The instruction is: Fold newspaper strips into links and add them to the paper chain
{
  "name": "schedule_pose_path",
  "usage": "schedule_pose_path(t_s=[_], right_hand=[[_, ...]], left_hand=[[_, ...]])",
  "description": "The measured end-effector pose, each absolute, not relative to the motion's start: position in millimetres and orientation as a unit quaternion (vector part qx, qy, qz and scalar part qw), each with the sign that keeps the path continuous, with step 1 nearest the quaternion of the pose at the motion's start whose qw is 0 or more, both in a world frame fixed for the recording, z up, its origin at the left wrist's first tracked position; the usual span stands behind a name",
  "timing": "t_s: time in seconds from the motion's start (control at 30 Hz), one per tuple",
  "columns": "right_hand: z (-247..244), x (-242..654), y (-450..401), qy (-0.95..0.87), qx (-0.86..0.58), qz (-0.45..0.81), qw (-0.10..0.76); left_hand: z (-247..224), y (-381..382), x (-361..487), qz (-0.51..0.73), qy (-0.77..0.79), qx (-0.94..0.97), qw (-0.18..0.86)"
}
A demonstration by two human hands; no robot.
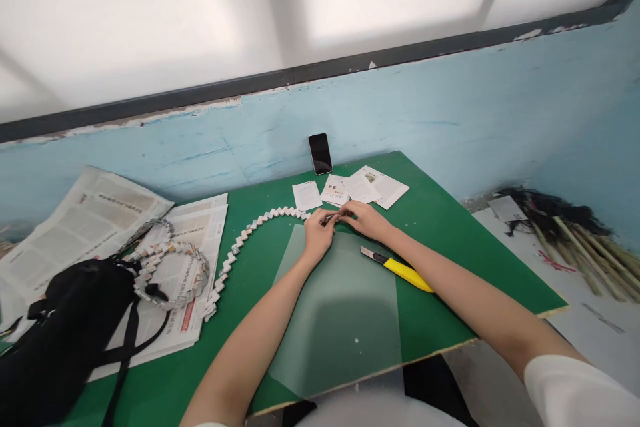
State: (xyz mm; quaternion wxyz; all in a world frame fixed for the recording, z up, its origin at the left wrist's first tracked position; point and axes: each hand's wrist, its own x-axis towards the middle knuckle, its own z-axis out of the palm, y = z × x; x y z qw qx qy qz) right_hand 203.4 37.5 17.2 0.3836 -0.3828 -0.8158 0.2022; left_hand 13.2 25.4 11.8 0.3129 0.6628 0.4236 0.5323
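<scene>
A zigzag chain of folded paper (239, 241) curves over the green tabletop, its far end running up to my left hand (319, 235). My left hand's fingers are closed around that end. Beside it, my right hand (367, 219) pinches at the same spot, fingertips meeting those of the left. A small folded paper piece (327, 219) shows between the hands, mostly hidden by the fingers. Below my right hand lies a yellow utility knife (407, 274), blade out and pointing left. Under both wrists is a translucent sheet (345, 307).
Cut paper pieces (361, 188) lie beyond my hands, and a phone (321, 153) leans on the wall behind them. At left are newspapers (113, 213), a coiled paper chain (173, 273) and a black bag (80, 320). Sticks (590, 257) lie right of the green table (480, 267).
</scene>
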Motion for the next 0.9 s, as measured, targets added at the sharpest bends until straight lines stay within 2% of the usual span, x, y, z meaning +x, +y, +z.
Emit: schedule_pose_path(t_s=[0.13,0.27,0.37,0.9], right_hand=[[14.9,202.0,34.3,-0.792,-0.383,0.266,0.395],[15.9,200.0,32.8,-0.75,-0.377,0.312,0.445],[19.1,198.7,31.3,-0.749,-0.38,0.318,0.441],[23.1,194.9,28.8,-0.72,-0.373,0.366,0.457]], left_hand=[[10.9,27.8,11.7,0.548,0.403,0.629,0.376],[9.7,31.1,9.1,0.557,0.395,0.588,0.434],[10.8,31.7,7.6,0.548,0.386,0.582,0.46],[11.6,31.9,5.7,0.54,0.38,0.57,0.489]])
